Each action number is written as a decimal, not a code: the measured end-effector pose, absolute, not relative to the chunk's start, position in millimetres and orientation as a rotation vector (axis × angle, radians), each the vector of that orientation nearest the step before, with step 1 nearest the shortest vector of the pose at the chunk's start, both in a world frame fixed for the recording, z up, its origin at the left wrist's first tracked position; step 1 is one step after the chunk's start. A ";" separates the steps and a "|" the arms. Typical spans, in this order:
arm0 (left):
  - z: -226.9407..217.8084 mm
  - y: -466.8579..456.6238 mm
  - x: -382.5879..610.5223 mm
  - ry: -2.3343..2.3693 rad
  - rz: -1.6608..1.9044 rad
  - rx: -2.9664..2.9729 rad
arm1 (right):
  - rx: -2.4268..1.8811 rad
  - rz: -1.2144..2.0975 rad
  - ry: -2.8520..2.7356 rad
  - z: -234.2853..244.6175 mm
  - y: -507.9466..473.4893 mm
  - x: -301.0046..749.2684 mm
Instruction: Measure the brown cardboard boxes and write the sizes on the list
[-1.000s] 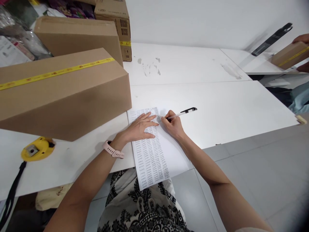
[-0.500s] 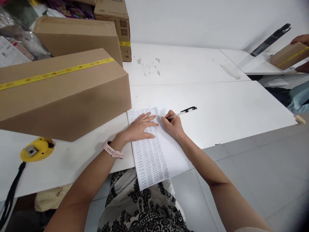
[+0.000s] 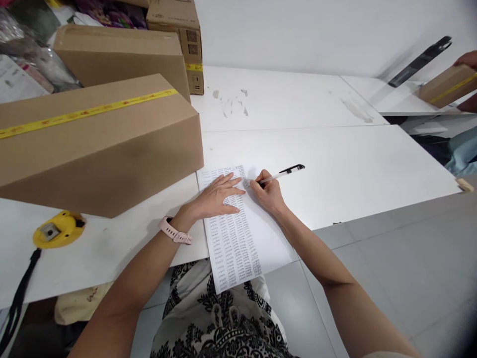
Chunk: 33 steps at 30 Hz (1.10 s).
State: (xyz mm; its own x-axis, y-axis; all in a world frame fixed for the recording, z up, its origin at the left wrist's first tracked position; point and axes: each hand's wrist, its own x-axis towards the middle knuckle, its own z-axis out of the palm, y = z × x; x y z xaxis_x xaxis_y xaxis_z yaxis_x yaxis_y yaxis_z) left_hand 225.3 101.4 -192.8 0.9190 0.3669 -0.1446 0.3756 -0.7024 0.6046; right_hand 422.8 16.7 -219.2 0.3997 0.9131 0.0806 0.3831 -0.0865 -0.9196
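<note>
Columns of small handwriting cover a white sheet of paper [image 3: 233, 248], which lies on the white table [image 3: 335, 164] and hangs past its front edge. Flat on the upper part of that sheet rests my left hand [image 3: 218, 196], fingers spread; a pink band circles the wrist. My right hand [image 3: 268, 191] is closed around a pen [image 3: 286, 171] with a clear barrel and black cap on its rear end. The pen's tip is at the right side of the writing, mostly hidden by my fingers.
A large taped cardboard box [image 3: 149, 149] stands left of the paper, with more boxes [image 3: 122, 54] behind. A yellow tape measure [image 3: 61, 229] with a black strap lies at the left. At far right, another person's hand [image 3: 467, 59] holds a small box [image 3: 447, 87] beside a black object [image 3: 419, 62].
The whole view has shifted very slightly. Both hands, the pen and the paper keep nearly the same places.
</note>
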 end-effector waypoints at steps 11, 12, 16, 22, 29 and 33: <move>-192.3 101.2 225.3 0.531 -0.021 2.416 | -1.649 0.695 -1.147 -216.8 16.0 421.2; -192.1 101.2 225.4 0.534 -0.027 2.416 | -1.654 0.695 -1.148 -217.0 15.8 421.5; -192.1 101.4 225.6 0.520 -0.013 2.422 | -1.675 0.684 -1.152 -217.7 15.6 421.9; -193.5 102.1 224.7 0.516 -0.012 2.424 | -1.682 0.682 -1.151 -217.8 15.7 421.4; -193.9 102.1 224.3 0.510 0.000 2.410 | -1.677 0.659 -1.150 -220.0 16.3 423.5; -192.0 101.5 224.0 0.511 -0.012 2.402 | -1.670 0.653 -1.131 -221.2 16.4 424.5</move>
